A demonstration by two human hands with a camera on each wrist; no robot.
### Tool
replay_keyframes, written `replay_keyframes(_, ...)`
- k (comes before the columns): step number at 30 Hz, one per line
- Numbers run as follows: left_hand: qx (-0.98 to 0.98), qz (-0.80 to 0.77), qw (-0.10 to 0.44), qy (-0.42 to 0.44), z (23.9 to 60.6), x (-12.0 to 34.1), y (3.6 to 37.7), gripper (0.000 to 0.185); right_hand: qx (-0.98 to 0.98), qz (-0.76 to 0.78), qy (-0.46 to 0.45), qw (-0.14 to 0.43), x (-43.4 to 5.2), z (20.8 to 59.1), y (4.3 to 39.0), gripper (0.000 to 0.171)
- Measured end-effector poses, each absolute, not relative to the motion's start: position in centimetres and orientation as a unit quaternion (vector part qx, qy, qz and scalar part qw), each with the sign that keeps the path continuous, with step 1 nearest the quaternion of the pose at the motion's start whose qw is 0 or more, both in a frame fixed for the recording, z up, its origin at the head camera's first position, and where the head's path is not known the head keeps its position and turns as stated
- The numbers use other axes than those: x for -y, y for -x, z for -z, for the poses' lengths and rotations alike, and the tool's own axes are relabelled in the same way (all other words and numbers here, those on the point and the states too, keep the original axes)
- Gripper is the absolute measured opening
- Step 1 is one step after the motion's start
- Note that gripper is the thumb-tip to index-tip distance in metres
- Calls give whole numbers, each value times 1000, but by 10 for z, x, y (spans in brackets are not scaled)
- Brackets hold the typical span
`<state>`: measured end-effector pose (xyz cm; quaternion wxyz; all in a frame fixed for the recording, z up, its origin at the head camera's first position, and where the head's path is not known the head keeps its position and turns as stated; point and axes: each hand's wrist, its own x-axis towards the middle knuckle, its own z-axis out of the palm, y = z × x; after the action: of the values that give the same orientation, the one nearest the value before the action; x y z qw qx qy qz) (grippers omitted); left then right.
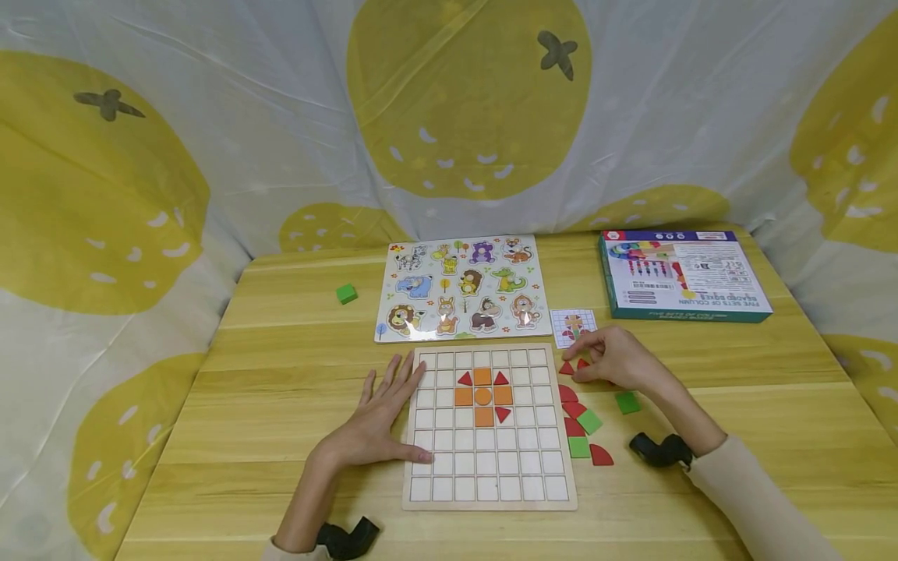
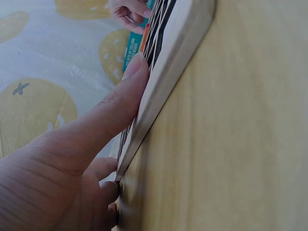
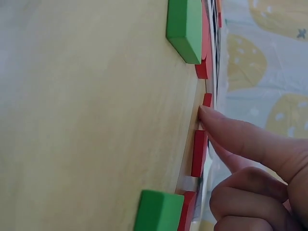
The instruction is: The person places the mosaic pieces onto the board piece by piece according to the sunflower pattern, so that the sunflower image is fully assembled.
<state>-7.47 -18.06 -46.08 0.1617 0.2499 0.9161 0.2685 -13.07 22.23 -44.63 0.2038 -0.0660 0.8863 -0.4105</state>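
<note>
the tabletop [image 1: 281, 405] carries an animal puzzle [image 1: 459, 288] at the back, a box [image 1: 684, 274] to the right of it, and a grid board [image 1: 489, 427] nearest the person, with orange squares, an orange circle and three red triangles set in its upper middle cells. the left hand [image 1: 382, 417] lies flat on the board's left edge, fingers [image 2: 130, 91] straight and spread, thumb on the frame. the right hand [image 1: 616, 357] sits just right of the board's top corner, fingers [image 3: 226, 127] lightly curled, one fingertip touching a red triangle [image 1: 582, 364] on the wood; whether it grips is unclear. a small card [image 1: 574, 326] lies just behind that hand, loose red and green pieces [image 1: 588, 421] trail along the board's right side, and a green cube [image 1: 347, 294] sits well apart at far left
</note>
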Motion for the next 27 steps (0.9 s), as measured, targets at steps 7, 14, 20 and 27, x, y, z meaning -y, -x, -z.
replay_keyframes(7,-917,-263,158,-254,462,182,75,128,-890,403,66,202,-223,446,130,22)
replay_keyframes(14,-917,-263,154,-257,462,182,74,128,-885,422,86,177,-201,433,121,18)
replay_keyframes(20,-917,-266,153,-255,461,182,74,128,-859,456,116,202,-146,427,106,18)
replay_keyframes(27,-919,-259,158,-250,462,182,74,128,-852,451,163,210,-95,436,95,17)
